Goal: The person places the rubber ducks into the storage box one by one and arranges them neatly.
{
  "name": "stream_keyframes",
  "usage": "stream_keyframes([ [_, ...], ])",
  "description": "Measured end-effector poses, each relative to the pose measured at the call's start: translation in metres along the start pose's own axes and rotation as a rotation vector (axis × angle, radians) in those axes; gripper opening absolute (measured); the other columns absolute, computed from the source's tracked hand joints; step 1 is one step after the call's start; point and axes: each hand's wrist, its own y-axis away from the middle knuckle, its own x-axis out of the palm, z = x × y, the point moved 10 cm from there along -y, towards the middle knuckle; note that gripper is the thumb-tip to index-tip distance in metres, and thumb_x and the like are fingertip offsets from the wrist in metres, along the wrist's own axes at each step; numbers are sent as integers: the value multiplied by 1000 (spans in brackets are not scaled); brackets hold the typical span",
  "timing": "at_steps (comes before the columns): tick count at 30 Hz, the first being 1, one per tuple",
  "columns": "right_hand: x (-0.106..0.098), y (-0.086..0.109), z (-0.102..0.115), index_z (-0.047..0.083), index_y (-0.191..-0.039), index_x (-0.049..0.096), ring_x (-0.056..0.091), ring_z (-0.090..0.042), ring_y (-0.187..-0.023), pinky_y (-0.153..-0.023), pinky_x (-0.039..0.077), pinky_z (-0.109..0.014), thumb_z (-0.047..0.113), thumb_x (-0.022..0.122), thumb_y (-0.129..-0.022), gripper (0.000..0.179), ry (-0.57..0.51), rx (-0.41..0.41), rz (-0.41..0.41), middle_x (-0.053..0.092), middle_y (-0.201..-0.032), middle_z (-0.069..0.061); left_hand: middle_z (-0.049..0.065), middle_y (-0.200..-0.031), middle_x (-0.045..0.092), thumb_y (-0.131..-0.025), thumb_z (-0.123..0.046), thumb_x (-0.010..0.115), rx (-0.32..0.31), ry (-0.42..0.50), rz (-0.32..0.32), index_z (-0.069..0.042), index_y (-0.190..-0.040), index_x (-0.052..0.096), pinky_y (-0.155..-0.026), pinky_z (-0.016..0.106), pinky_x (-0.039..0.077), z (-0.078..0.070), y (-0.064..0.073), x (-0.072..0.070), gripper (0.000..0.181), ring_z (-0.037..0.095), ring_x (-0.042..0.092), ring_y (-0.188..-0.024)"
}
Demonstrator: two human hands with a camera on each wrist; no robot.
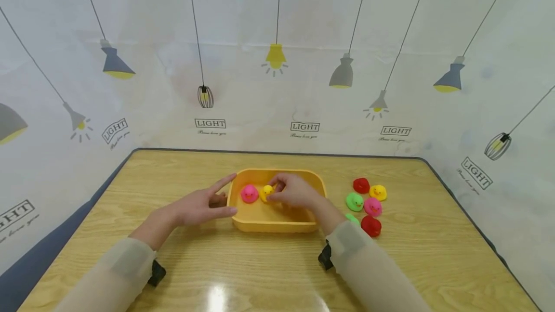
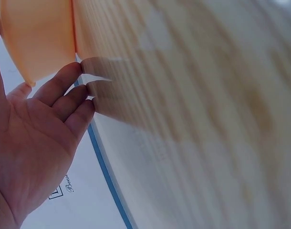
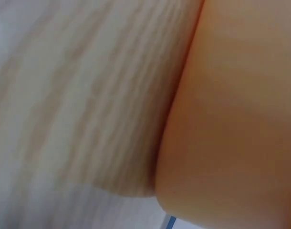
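My right hand (image 1: 296, 190) reaches into a yellow-orange plastic bin (image 1: 277, 227) and pinches a small yellow rubber duck (image 1: 266, 191) between thumb and fingertips. Just left of it in the bin sits a pink rubber duck (image 1: 249, 193). At the bin's left end is my left hand (image 1: 197, 206), its index finger and thumb spread to the rim. In the left wrist view, the other fingers of the left hand (image 2: 40, 114) lie near the tabletop beside the bin wall (image 2: 40, 38). The right wrist view shows only the bin's outer side (image 3: 231, 119) and wood; the right hand is hidden there.
Right of the bin, several rubber ducks stand in a loose group on the wooden table (image 1: 195, 264): red (image 1: 361, 186), yellow (image 1: 378, 192), green (image 1: 354, 201), pink (image 1: 373, 207) and another red (image 1: 371, 226). My right forearm partly covers another green duck (image 1: 352, 218). A lamp-printed sheet (image 1: 243, 61) rises behind the table.
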Motion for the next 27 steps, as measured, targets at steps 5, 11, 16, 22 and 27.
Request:
stream_keyframes([
  [5, 6, -1, -9, 11, -125, 69, 58, -17, -70, -63, 50, -23, 17, 88, -94, 36, -28, 26, 11, 63, -92, -5, 16, -170, 50, -96, -76, 68, -9, 3, 3, -60, -171, 7, -127, 77, 30, 0, -1, 1, 98, 43, 43, -161],
  [11, 9, -3, -7, 12, -127, 65, 58, -17, -73, -66, 51, -23, 15, 86, -97, 37, 64, -11, 2, 64, -90, -4, 18, -169, 50, -98, -73, 68, -12, -2, 2, -59, -171, 7, -127, 76, 32, 1, -1, 1, 96, 43, 44, -160],
  [16, 9, -5, -5, 14, -126, 64, 57, -16, -74, -67, 49, -23, 17, 86, -98, 36, 114, -31, -8, 63, -88, -2, 17, -169, 51, -98, -74, 68, -10, -6, 1, -59, -172, 7, -126, 75, 33, 0, -1, 1, 97, 43, 45, -160],
  [22, 9, -5, -4, 15, -126, 63, 58, -17, -76, -69, 49, -23, 17, 86, -97, 36, 109, -27, -1, 63, -89, -3, 17, -169, 51, -97, -74, 68, -3, -2, 0, -57, -172, 7, -127, 74, 34, 0, 0, 0, 98, 43, 44, -160],
  [27, 9, -5, -5, 16, -126, 63, 59, -18, -77, -70, 50, -23, 17, 86, -98, 37, 110, -14, 0, 63, -91, -3, 18, -169, 51, -98, -73, 68, 0, -9, -1, -56, -173, 8, -127, 74, 34, -1, -1, 1, 97, 43, 45, -160],
])
